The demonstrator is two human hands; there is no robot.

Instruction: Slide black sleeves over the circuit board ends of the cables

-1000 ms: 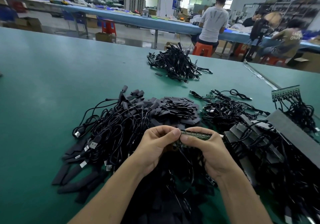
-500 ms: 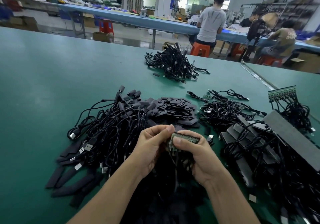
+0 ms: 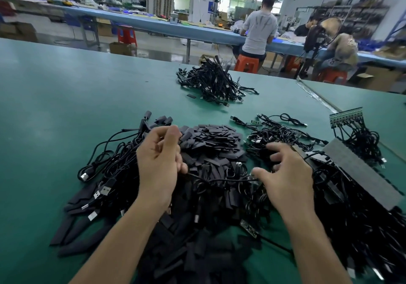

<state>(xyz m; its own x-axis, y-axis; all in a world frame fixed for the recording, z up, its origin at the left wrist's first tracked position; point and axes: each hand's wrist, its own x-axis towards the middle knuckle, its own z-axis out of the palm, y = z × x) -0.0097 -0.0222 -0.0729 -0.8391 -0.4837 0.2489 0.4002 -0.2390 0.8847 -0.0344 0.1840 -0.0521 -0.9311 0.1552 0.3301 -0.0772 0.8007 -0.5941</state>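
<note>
A heap of flat black sleeves (image 3: 211,138) lies on the green table (image 3: 55,99), with more sleeves (image 3: 189,253) between my forearms. My left hand (image 3: 158,165) hovers over the heap's left side, fingers curled, gripping a thin black cable (image 3: 219,181) that sags rightward. My right hand (image 3: 285,174) hangs over the cables with fingers spread and relaxed, its thumb tip close to that cable's far end. A small green circuit board end (image 3: 248,228) lies loose on the pile below my right wrist.
USB cables (image 3: 109,165) are tangled at the left, and board-ended cables (image 3: 283,133) at the right. A green board strip (image 3: 346,115) and grey panel (image 3: 360,174) sit far right. Another cable pile (image 3: 215,83) lies farther back. People work at a blue bench (image 3: 153,23) beyond.
Both hands held a green circuit board strip together near my body. They have since let it go and spread apart, the left moving up-left, the right moving right.
</note>
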